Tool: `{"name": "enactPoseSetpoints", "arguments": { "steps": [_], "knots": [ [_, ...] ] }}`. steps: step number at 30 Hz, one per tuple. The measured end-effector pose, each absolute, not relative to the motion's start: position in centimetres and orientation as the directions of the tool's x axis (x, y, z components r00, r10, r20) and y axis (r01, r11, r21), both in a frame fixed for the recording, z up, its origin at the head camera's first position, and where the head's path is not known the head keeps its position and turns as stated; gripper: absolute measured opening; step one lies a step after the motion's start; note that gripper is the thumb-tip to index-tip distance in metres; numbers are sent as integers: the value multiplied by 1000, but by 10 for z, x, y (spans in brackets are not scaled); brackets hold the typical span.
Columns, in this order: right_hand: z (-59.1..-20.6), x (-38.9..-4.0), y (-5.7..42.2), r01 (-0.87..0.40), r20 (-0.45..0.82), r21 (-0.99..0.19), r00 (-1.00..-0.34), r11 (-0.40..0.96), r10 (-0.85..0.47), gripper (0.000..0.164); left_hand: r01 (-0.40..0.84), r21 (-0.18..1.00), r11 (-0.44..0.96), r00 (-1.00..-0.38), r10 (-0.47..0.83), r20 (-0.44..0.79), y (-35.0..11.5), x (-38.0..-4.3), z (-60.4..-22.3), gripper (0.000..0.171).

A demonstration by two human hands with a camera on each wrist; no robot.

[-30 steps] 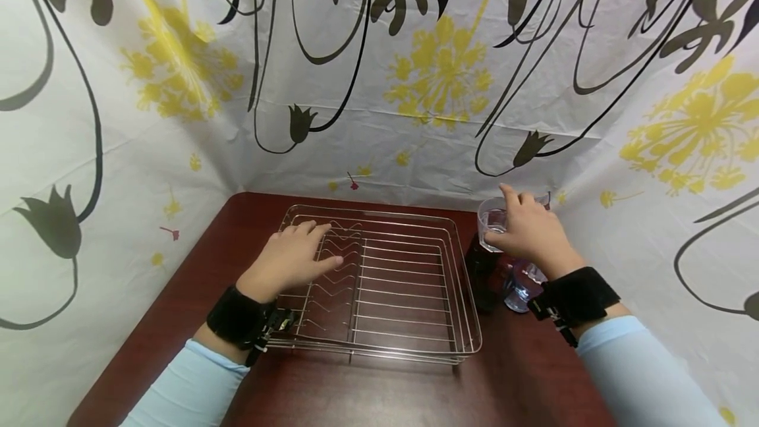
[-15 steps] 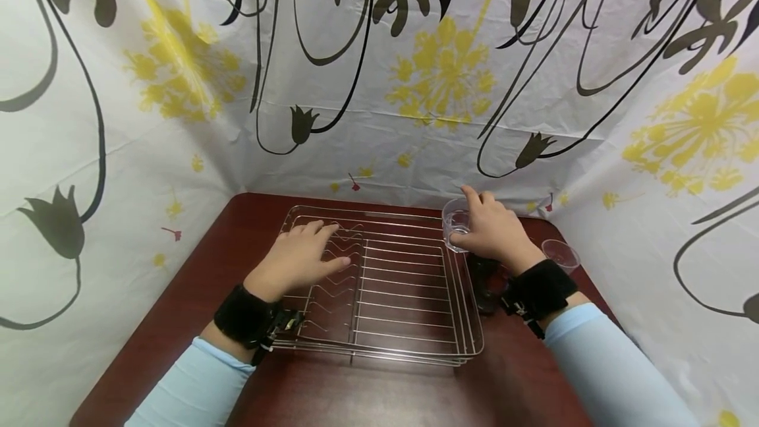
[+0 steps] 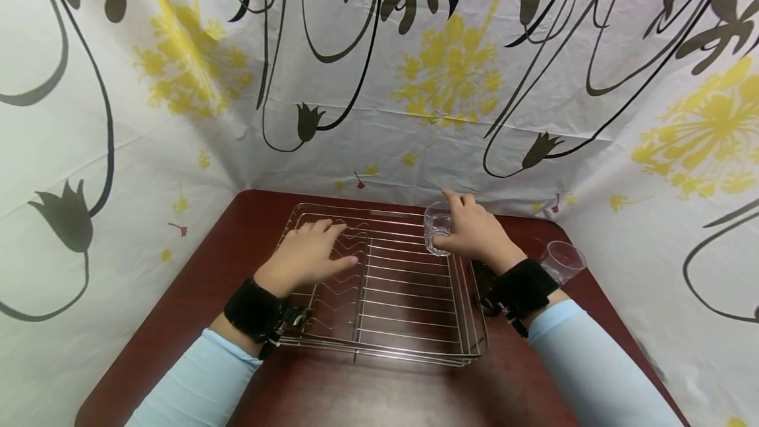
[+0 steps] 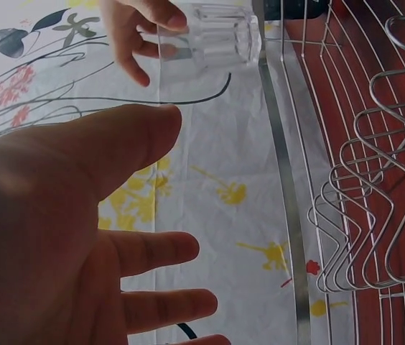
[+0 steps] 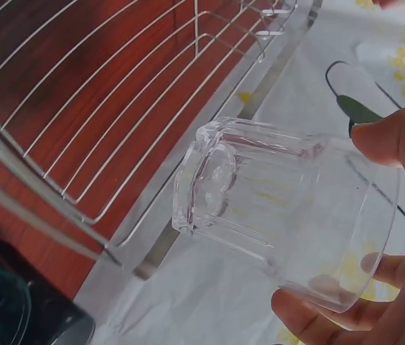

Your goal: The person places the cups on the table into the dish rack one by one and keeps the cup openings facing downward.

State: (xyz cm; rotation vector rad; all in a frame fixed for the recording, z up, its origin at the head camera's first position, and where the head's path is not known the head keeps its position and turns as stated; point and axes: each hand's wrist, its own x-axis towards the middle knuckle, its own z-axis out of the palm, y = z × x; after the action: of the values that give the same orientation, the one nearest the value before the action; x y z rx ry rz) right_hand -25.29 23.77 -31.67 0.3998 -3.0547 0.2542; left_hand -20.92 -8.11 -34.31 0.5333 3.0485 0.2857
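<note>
My right hand point(image 3: 474, 229) grips a clear tumbler point(image 3: 437, 229) near its mouth, thumb on one side and fingers on the other. The tumbler is held up over the back right part of a wire dish rack point(image 3: 415, 356). Its thick faceted base point(image 5: 206, 180) points toward the rack in the right wrist view. Above the rack's left side hovers my left hand point(image 3: 305, 259), thumb apart from the loosely extended fingers, holding nothing. The left wrist view shows the rack's wavy wire dividers point(image 4: 375, 165) beside that hand.
Another clear glass point(image 3: 562, 261) is on the dark red table point(image 3: 409, 391), right of the rack, partly behind the right wrist. Dark objects point(image 5: 37, 295) lie close to the rack's right side, half hidden. Flower-patterned sheeting point(image 3: 367, 130) encloses the back and sides.
My right hand has carried the tumbler left, from beside the rack to over its back right part. The glass on the right has come into clearer view. The left hand has hardly moved.
</note>
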Motion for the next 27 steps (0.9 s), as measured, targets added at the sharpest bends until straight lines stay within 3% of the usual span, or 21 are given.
{"name": "enactPoseSetpoints", "arguments": {
  "steps": [15,27],
  "knots": [
    [-327,-254,218,-299,42,-213,-954,930,-297,105,342,193,920,-935,353,-24,-71,-216,-347,82],
    [-330,-254,214,-322,52,-215,-947,922,-318,99,340,189,921,-934,355,-49,-56,-229,-344,83]
  ]
}}
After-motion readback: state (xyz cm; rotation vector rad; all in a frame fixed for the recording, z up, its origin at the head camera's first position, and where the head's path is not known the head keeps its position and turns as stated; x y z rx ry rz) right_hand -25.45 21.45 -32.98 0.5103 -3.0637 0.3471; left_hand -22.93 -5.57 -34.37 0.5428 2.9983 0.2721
